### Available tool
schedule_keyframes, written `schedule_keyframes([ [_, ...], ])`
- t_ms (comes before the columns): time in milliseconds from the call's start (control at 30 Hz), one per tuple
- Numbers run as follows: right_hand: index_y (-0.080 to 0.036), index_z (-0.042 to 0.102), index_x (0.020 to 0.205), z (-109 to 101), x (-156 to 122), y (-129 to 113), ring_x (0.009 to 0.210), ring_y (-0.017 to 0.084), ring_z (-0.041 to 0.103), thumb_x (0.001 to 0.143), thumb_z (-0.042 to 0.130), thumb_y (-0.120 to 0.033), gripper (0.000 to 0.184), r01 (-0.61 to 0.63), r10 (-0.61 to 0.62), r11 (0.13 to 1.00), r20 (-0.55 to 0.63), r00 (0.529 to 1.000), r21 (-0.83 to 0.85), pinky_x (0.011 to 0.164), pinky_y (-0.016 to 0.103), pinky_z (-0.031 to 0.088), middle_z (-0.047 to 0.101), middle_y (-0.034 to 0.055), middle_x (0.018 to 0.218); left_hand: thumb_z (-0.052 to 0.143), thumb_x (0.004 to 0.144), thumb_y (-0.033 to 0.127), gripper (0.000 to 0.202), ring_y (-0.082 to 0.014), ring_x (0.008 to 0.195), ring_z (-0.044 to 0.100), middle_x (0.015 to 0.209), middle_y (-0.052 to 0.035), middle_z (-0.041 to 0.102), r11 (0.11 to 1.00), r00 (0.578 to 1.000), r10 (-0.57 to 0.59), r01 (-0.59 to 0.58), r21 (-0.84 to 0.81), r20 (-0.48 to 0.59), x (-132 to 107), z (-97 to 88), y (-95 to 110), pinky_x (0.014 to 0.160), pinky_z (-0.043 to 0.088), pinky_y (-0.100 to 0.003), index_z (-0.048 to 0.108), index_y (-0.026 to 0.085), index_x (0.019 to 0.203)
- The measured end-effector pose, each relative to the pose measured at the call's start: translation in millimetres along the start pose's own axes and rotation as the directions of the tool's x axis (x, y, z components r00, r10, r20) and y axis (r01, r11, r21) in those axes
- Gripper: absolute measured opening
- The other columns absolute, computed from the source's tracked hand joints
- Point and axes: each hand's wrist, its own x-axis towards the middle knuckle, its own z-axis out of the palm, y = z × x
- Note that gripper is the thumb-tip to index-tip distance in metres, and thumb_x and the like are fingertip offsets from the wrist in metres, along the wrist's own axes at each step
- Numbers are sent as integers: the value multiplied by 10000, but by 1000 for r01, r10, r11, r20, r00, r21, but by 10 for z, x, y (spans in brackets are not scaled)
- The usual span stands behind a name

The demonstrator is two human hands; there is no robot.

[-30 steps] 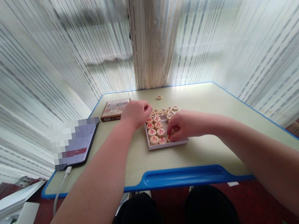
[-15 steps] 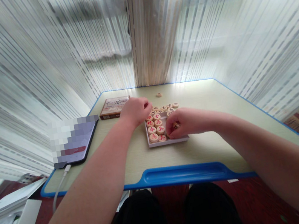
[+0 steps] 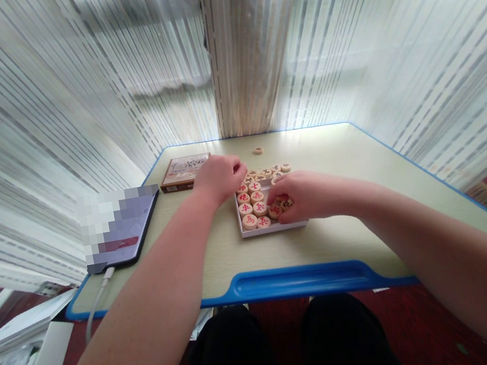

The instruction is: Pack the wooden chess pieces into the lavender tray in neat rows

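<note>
A shallow white tray sits mid-table, partly filled with round wooden chess pieces marked in red. More pieces with black marks lie loose just behind it, and one lone piece lies farther back. My left hand is curled at the tray's far left corner, fingertips pinched near the loose pieces. My right hand rests over the tray's right half, fingers bent down on a piece inside it.
A small brown box lid lies at the table's back left. A phone with a cable sits at the left edge. The table has a blue rim and front groove. Striped curtains hang close behind. White boxes lie on the floor at left.
My right hand has shifted slightly within the tray and now presses a red-marked piece into the row. My left hand has stayed at the tray's far corner. The view tilted a little.
</note>
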Motion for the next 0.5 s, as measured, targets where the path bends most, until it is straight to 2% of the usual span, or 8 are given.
schedule_keyframes([
  [133, -218, 734, 823, -15, -10, -18, 635, 144, 527, 672, 628, -288, 198, -32, 32, 999, -3, 999, 11, 566, 258, 352, 672, 29, 754, 409, 834, 393, 382, -211, 698, 597, 722, -99, 695, 1000, 1000, -2, 2, 0, 2, 1, -6, -1, 612, 385, -304, 697, 165, 733],
  [300, -210, 731, 813, -65, -35, -99, 592, 127, 497, 663, 661, -380, 238, -73, 75, 995, -32, 997, 62, 532, 248, 319, 645, 17, 709, 415, 834, 395, 378, -209, 698, 596, 722, -96, 695, 1000, 1000, -9, 9, -5, 9, 3, -6, -1, 622, 392, -305, 699, 164, 742],
  [500, -207, 719, 777, -31, -21, -169, 612, 132, 485, 661, 678, -441, 264, -89, 92, 994, -44, 995, 69, 544, 254, 306, 640, 18, 705, 415, 835, 392, 380, -223, 716, 604, 731, -101, 693, 1000, 1000, 1, -1, -5, 6, 13, 2, -8, 637, 397, -315, 703, 161, 744],
])
